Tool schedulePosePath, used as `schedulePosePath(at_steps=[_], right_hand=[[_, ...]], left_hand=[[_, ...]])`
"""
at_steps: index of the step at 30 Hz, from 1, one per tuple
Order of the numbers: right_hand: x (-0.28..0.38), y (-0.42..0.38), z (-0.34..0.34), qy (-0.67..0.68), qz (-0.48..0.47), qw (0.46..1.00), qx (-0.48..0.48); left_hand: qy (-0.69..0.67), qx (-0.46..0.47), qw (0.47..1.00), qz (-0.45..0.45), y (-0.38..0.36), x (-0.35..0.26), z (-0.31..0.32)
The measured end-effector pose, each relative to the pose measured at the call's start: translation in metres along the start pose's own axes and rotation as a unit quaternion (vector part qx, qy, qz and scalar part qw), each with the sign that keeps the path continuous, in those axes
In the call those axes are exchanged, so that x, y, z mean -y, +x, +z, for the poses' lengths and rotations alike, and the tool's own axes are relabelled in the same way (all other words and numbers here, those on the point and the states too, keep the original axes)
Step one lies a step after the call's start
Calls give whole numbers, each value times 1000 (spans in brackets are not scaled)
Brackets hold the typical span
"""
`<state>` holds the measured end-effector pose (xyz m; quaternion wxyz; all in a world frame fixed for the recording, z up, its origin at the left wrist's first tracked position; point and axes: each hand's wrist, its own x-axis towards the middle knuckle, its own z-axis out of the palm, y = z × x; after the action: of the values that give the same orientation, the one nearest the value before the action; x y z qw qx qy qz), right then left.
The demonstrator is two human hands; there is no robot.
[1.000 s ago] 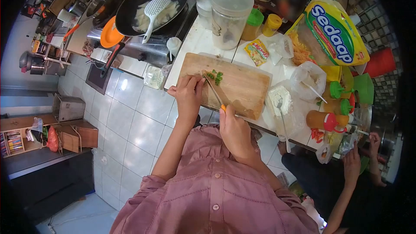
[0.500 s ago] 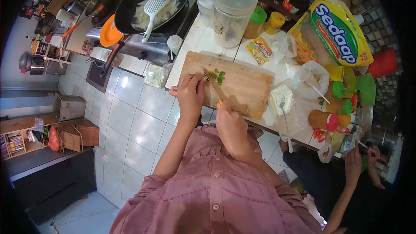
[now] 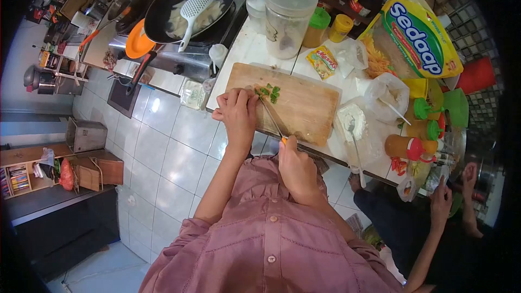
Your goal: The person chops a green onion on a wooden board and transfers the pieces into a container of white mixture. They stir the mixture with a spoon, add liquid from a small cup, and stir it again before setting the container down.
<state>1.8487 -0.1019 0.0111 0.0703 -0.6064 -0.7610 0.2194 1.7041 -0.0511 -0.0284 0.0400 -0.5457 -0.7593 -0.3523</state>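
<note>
My right hand (image 3: 298, 171) is closed round the orange handle of a knife (image 3: 273, 118). The knife's blade slants over the wooden cutting board (image 3: 309, 109), with its tip close to my left fingertips. My left hand (image 3: 237, 113) rests at the board's near left edge, fingers curled and pressed down. Whatever lies beneath those fingers is hidden. Chopped green pieces (image 3: 273, 94) lie on the board just beyond the blade.
A black frying pan (image 3: 214, 21) with a white slotted spatula (image 3: 191, 16) sits on the stove. Right of the board are white powder with a spoon (image 3: 353, 127), a seasoning sachet (image 3: 322, 62) and sauce bottles (image 3: 401, 147). Another person's hands (image 3: 440, 203) are at far right.
My right hand has drawn the knife back towards me and slightly right. My left hand stays nearly in place. The other person's hands at far right have shifted.
</note>
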Motion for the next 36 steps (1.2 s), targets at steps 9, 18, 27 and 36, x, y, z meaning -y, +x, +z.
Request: schedulePosePath(at_steps=[9,18,27,36], right_hand=[[4,24,16,32,-36,997,-58],[6,30,9,65,-14,997,-47],[3,21,6,42,-50,994,-83],[7,22,1,76,-32,995,-53]], left_hand=[[13,9,999,41,-1,5,0],[32,19,997,74,-6,7,-14],[6,37,999,16,-1,9,-8],[-28,73,996,-42,9,5,-13]])
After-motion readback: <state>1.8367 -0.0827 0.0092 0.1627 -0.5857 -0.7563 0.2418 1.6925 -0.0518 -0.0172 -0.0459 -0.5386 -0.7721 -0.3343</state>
